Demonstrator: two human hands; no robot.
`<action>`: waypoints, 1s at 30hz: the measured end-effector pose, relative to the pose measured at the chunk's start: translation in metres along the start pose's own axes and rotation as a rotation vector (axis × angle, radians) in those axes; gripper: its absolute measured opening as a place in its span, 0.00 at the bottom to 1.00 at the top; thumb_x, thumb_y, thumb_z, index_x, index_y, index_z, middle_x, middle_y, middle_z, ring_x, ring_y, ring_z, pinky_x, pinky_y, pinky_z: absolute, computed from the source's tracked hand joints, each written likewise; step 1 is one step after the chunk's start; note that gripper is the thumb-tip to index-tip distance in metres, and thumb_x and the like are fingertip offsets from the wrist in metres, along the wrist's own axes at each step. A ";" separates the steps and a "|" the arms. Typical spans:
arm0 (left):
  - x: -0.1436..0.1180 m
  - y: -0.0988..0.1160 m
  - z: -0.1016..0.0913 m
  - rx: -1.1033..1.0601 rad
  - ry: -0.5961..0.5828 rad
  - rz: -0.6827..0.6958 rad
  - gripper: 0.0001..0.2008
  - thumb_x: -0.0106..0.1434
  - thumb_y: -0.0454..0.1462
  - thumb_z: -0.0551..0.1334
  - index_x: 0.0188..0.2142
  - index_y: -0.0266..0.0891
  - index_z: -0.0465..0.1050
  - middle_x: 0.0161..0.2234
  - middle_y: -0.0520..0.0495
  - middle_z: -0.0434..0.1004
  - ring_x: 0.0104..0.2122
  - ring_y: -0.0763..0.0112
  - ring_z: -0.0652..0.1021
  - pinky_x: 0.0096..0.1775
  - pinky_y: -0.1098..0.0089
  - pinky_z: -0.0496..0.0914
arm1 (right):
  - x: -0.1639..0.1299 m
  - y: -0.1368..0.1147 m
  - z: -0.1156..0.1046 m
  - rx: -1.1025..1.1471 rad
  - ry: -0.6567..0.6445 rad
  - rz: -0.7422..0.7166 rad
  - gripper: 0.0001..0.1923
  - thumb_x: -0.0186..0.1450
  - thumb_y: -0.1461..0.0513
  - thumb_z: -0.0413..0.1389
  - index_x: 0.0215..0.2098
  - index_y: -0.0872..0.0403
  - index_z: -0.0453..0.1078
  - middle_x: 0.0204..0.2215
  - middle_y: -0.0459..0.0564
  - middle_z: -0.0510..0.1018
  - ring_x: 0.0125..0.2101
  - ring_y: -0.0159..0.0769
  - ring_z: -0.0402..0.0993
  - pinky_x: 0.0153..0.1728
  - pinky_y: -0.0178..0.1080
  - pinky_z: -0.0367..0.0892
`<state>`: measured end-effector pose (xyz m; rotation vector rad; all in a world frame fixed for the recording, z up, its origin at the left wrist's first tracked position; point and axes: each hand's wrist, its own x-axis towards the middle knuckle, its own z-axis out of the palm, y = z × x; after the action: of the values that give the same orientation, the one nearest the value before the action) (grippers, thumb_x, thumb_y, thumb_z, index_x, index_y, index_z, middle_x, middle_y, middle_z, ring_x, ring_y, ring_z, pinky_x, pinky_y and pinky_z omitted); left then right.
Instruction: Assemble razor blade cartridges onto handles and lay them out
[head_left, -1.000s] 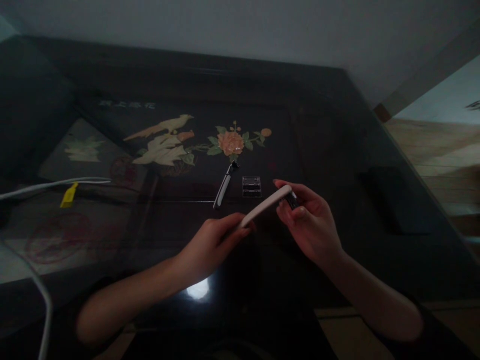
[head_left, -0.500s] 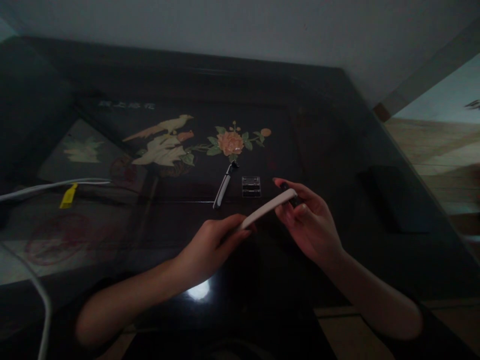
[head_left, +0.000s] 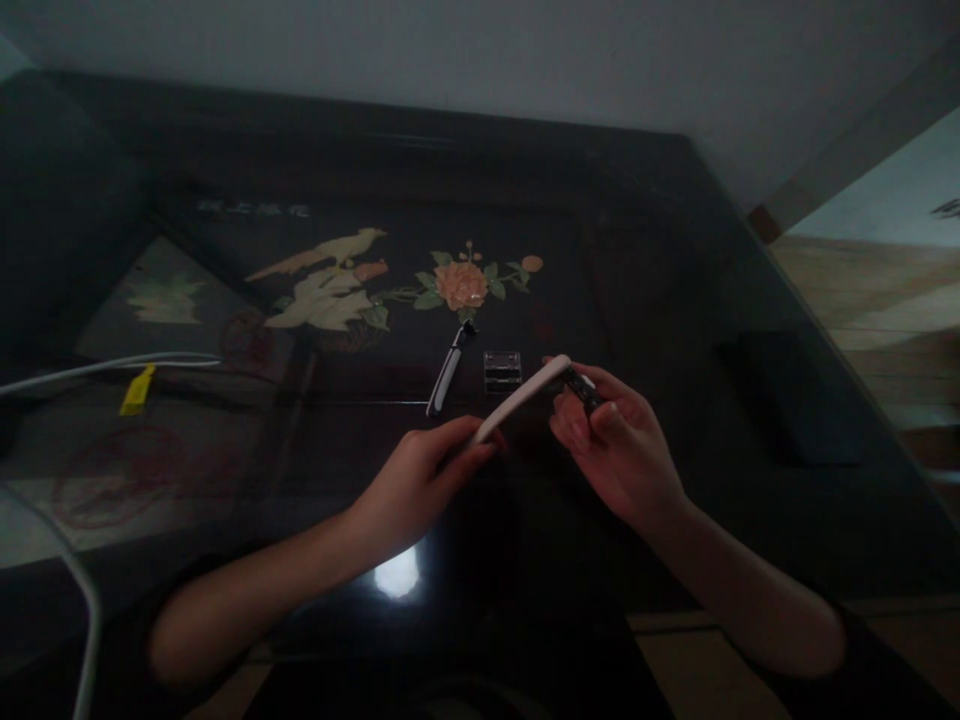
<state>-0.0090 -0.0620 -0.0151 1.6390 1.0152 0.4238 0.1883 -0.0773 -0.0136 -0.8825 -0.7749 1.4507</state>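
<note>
My left hand (head_left: 424, 480) is closed around the lower end of a slim, slightly curved white handle (head_left: 521, 400), which slants up to the right. In the fingers of my right hand (head_left: 619, 435) is a small black piece (head_left: 583, 388) that looks like a razor cartridge. The handle's far end meets or nearly meets this piece; whether they are joined I cannot tell. Beyond my hands a white-and-black razor (head_left: 447, 375) lies on the dark table, dark end pointing away. Right of it sits a small clear plastic case (head_left: 502, 371) with two sections.
The glossy dark table (head_left: 637, 280) bears a bird and flower picture (head_left: 461, 285). White cables (head_left: 112, 370), one with a yellow tag (head_left: 138, 391), run at the left. A flat black object (head_left: 799, 400) lies at the right. A pale wall (head_left: 480, 60) stands behind.
The white handle's far end has shifted left and slightly up, so more of the black piece shows in my right hand. The razor and clear case have stayed put.
</note>
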 end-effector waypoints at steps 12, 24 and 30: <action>0.000 -0.002 0.001 -0.091 -0.033 -0.039 0.16 0.68 0.45 0.53 0.42 0.37 0.73 0.19 0.58 0.60 0.20 0.77 0.61 0.22 0.77 0.57 | 0.000 0.001 -0.001 -0.030 -0.024 -0.004 0.21 0.54 0.50 0.67 0.41 0.51 0.77 0.16 0.38 0.61 0.18 0.26 0.49 0.19 0.35 0.47; 0.000 -0.003 0.001 0.020 0.008 -0.008 0.14 0.68 0.43 0.52 0.42 0.37 0.73 0.22 0.56 0.63 0.22 0.77 0.62 0.24 0.77 0.58 | -0.001 0.000 0.000 -0.063 0.007 -0.009 0.21 0.53 0.50 0.67 0.41 0.52 0.77 0.16 0.38 0.62 0.18 0.26 0.50 0.19 0.35 0.48; 0.000 -0.001 0.005 0.022 0.009 0.011 0.13 0.68 0.41 0.53 0.41 0.37 0.72 0.24 0.56 0.66 0.23 0.76 0.65 0.26 0.77 0.60 | 0.000 0.002 0.002 -0.104 0.035 -0.041 0.18 0.55 0.51 0.66 0.40 0.52 0.77 0.17 0.38 0.62 0.18 0.26 0.52 0.18 0.35 0.48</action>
<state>-0.0060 -0.0647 -0.0178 1.6644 1.0209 0.4296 0.1861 -0.0777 -0.0140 -0.9630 -0.8439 1.3657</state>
